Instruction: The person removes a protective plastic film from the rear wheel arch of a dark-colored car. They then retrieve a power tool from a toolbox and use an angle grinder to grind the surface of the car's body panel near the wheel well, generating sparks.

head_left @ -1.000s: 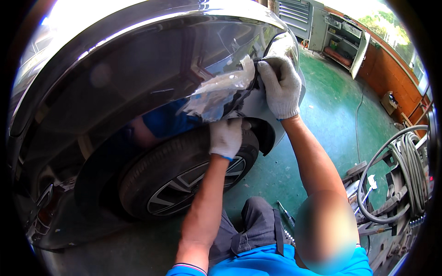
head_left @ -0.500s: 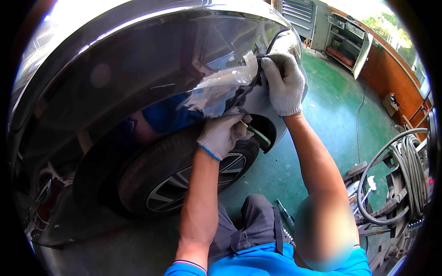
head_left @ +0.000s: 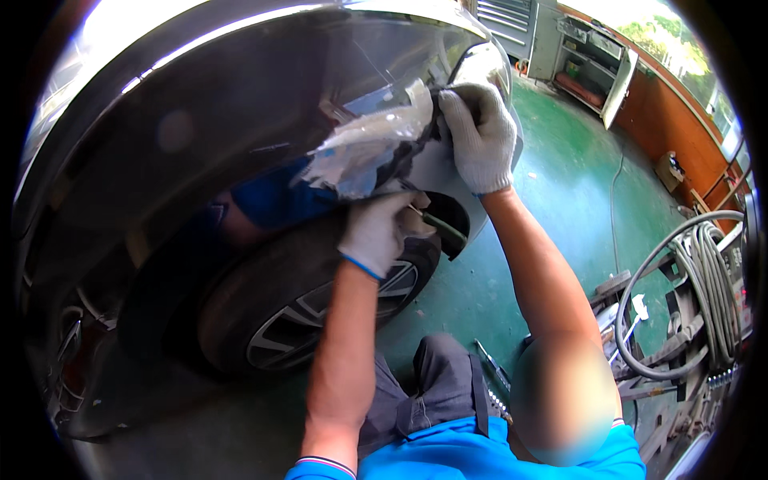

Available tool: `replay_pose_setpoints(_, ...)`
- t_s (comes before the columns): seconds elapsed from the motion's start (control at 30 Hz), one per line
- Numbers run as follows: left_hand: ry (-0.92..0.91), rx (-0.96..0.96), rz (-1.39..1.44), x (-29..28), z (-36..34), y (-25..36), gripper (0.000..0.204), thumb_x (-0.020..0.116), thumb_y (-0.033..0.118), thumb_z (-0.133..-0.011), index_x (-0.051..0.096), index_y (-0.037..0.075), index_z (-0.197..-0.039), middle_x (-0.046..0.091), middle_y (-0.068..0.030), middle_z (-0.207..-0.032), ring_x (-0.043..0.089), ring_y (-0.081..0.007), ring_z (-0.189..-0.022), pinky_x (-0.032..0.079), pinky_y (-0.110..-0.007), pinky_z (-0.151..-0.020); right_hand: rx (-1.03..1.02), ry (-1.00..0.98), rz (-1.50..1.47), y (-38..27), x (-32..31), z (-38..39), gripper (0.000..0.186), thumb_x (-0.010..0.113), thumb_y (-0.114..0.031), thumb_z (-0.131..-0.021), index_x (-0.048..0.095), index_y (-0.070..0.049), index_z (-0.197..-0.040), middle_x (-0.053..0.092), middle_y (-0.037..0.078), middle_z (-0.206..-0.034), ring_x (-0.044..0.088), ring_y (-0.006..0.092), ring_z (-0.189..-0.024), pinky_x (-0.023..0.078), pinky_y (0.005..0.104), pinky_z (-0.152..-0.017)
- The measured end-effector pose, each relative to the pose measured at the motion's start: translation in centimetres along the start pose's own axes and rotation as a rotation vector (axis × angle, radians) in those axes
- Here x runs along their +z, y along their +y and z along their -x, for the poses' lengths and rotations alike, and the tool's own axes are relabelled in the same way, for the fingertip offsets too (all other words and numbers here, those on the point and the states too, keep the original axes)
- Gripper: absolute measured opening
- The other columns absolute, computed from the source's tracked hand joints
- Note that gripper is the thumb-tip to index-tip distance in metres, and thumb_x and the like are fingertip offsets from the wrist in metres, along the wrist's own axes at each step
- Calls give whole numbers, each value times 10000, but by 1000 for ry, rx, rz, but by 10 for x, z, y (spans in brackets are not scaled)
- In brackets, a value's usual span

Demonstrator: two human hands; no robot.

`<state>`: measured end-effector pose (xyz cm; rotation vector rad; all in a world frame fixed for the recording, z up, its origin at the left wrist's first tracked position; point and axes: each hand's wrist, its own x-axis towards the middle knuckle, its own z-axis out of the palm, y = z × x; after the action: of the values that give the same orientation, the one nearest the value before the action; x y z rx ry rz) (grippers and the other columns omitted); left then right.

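Observation:
A dark car's body panel (head_left: 240, 88) curves over the wheel (head_left: 312, 312). A pale, torn and scraped patch (head_left: 376, 136) spreads above the wheel arch. My right hand (head_left: 484, 144), in a white knitted glove, is closed at the panel's edge to the right of that patch, thumb and fingertips against the seam. Lower down, my left hand (head_left: 376, 228), gloved too, is closed at the arch lip just above the tyre. A slim tool with a dark green handle (head_left: 445, 227), like a screwdriver, sticks out to the right from its fingers; its tip is hidden.
A coiled grey hose (head_left: 708, 280) hangs over metal equipment at the right. On the green floor (head_left: 560, 176) a thin cable runs lengthwise. An open cabinet (head_left: 592, 68) and a grey drawer unit (head_left: 504, 28) stand at the back. A pen-like tool (head_left: 492, 364) lies beside my knee.
The view has shifted slightly. The green-handled tool has turned a little in my left hand, and a thin shaft now shows by the fingers. My right hand stays at the panel edge.

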<state>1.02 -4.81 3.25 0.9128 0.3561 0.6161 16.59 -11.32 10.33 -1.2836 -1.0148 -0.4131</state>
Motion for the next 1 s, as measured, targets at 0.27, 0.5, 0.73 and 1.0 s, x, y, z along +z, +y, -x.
replay_pose_setpoints(0.27,361,649,-469,11,-30,-39,191,558,59,-934,692,4,-1058,701,-186,-1101,729,-279,-859,584,-393,-823,-87,25,-7,-5,5,-3,186,725,-210,-925,694,-38,-986,676,88,-810,633,160,-709,528,310,-715)
replay_pose_setpoints(0.5,50,194,-377,-1,-10,-15,161,606,60,-927,691,-44,-1015,723,-160,-904,715,-277,-743,604,-392,-801,-87,15,-14,-1,-1,-1,176,723,-199,-921,698,-35,-980,677,85,-806,639,154,-708,530,310,-712)
replay_pose_setpoints(0.73,240,520,-340,9,-22,-24,179,576,50,-935,663,-64,-1043,717,-174,-917,720,-286,-749,591,-402,-785,-62,18,-24,-5,3,-2,175,728,-200,-907,699,-43,-977,673,87,-788,639,171,-730,525,315,-730)
replay_pose_setpoints(1.0,52,94,-100,7,-10,-12,167,626,93,-923,696,-31,-1011,715,-182,-919,715,-286,-779,581,-406,-779,-156,40,19,7,1,-5,177,737,-207,-896,702,-41,-949,677,88,-794,627,185,-727,521,325,-739)
